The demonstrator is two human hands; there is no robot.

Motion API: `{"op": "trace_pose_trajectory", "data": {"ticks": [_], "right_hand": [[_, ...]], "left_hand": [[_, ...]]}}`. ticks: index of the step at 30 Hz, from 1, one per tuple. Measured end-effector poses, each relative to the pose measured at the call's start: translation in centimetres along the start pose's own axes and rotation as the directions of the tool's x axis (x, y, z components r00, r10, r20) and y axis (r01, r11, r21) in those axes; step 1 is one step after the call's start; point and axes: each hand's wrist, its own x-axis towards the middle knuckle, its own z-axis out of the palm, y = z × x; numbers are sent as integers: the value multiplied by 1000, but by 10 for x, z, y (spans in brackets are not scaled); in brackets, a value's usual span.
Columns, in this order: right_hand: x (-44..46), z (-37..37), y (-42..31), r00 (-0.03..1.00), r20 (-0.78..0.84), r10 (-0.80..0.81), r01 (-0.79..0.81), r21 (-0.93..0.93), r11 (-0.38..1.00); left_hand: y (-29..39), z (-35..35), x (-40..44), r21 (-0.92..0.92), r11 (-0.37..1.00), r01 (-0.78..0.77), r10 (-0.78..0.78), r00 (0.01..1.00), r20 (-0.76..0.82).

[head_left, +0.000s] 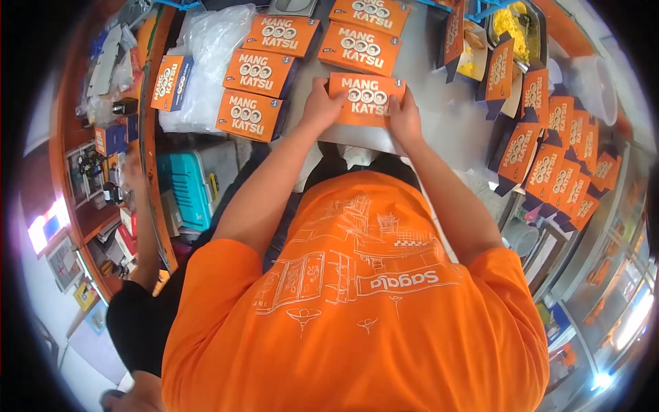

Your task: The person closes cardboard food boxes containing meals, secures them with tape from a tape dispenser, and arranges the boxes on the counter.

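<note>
An orange cardboard food box (364, 103) marked "MANG KATSU" sits at the near edge of the metal table. My left hand (325, 104) grips its left side and my right hand (405, 115) grips its right side. Both thumbs show near the front, while the other fingers are mostly hidden. The box's lid looks closed. Just beyond it lies a matching closed box (357, 48). To the left of my left hand, more closed boxes line up in a column, the nearest one (251, 115) at the table's front.
Clear plastic bags (206, 69) lie at the left, with a box (170, 82) on them. Several boxes (518, 151) stand with lids up at the right, near a metal tray (542, 41) of yellow food. A co-worker's arm (141, 226) is at the left, near a teal container (189, 189).
</note>
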Motion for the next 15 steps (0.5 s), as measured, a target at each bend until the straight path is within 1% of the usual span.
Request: {"op": "trace_pose_trajectory", "data": {"ticks": [1,2,3,4,5,6,7,8,9,10,11,12,13,14,15], "right_hand": [[3,-4,-11,994,55,90,-93,56,994],[6,-9,-14,993,48,110,-113,73,991],[10,-16,-14,992,101,80,-76,-42,996],[12,-21,-14,986,155,56,-32,-155,987],[13,-25,-18,982,168,85,-46,-225,973],[13,-30,-21,983,152,104,-70,-213,975],[14,-35,-33,963,206,173,-96,-337,937],[15,-40,-43,936,252,248,-111,-456,883],[16,-44,-50,935,237,263,-136,-445,885],[17,-46,-56,905,287,314,-139,-498,856],[18,-49,-61,869,336,364,-134,-548,826],[19,-54,-64,868,328,373,-152,-538,829],[18,-57,-67,827,449,338,-56,-533,844],[16,-58,-68,769,564,301,43,-514,856],[9,-49,-59,769,563,303,34,-509,860]], "left_hand": [[-5,0,6,-39,999,-14,14,1000,-7],[-7,-2,8,-77,997,-28,27,1000,-11],[-10,-5,9,-83,996,-28,26,999,-31],[-12,-9,8,-59,998,-26,25,1000,-14],[-13,-13,9,-24,1000,-8,7,1000,-27],[-13,-17,10,11,1000,9,-9,999,-40],[-13,-22,10,71,998,-3,7,999,-46],[-3,-24,4,91,996,-9,12,1000,-23],[8,-28,-2,180,984,-12,15,1000,-20],[21,-33,-10,267,964,-14,20,1000,-20],[33,-35,-16,255,966,39,-57,997,61],[35,-32,-22,272,962,32,-54,996,73],[37,-29,-27,105,991,83,-93,991,92],[38,-26,-30,-65,988,140,-131,985,115],[32,-20,-30,-54,989,140,-133,984,119]]}}
